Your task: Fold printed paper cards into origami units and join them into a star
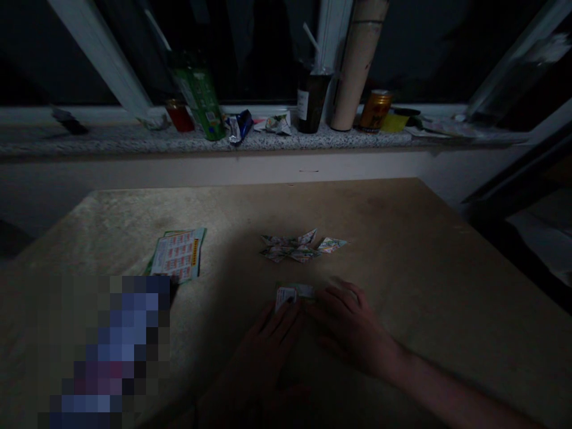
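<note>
Currently, both hands are positioned over the near half of the desk point(415, 250), about midway between its left and right edges. The workpiece, a printed paper strip point(286, 294), lies on the desk under and between the fingertips, its long side roughly parallel to the far edge.

Left hand point(268, 339): palm down, fingers extended and close together, fingertips resting on the left part of the strip. The fingers are not closed around anything.

Right hand point(351, 322): fingers partly bent and slightly spread, located at the right end of the strip. The fingertips are dim and blurred; whether they pinch the paper cannot be determined.

Beyond the strip, toward the far edge, a cluster of folded paper pieces point(292, 253) with pointed ends lies on the desk. A separate pointed piece point(332, 245) is located at the right end of the cluster; contact between the two cannot be confirmed. Toward the left edge, well apart from the hands, a stack of printed sheets point(176, 253) lies flat, its edges unevenly aligned.

Behind the far edge, a speckled windowsill point(263, 142) carries a dark cup point(315, 98) with a straw and an orange can point(376, 110).
</note>
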Demonstrator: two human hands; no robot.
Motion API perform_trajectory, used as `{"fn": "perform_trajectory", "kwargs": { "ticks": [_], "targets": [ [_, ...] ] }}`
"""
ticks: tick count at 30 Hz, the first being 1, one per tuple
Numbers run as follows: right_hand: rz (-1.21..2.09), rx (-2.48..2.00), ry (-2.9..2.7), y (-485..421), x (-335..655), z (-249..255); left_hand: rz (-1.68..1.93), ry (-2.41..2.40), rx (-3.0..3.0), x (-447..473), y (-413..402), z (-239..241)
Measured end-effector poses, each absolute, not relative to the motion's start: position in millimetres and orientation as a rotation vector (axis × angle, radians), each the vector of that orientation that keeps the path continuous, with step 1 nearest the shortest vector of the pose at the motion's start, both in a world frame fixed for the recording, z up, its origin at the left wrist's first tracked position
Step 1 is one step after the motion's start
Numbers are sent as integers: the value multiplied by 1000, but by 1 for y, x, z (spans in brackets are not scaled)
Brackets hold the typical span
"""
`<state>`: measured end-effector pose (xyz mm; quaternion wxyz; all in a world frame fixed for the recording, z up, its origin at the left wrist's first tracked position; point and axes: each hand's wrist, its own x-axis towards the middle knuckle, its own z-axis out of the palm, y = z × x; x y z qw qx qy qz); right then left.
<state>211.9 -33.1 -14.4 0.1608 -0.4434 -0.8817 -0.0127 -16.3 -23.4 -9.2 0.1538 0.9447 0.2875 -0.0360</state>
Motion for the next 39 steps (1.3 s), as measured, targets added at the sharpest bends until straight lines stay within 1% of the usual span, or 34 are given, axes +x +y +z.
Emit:
{"fn": "perform_trajectory", "kwargs": {
  "ticks": [6,14,26,33,39],
  "targets": [
    [52,-1289,-2586,-37,216,-14,-159,873,2705,-12,-25,-5],
    [12,-1250,-2531,-37,216,-19,-262,860,2662,-11,-23,-2],
    [19,-1289,-2553,-36,215,-14,-157,843,2753,-15,-25,-8],
    [2,-1293,-2513,-35,217,-17,-235,862,2712,-12,-24,-6],
    [-1,-1331,-2462,-35,216,-18,-183,850,2704,-13,-24,-7]
  ]
}}
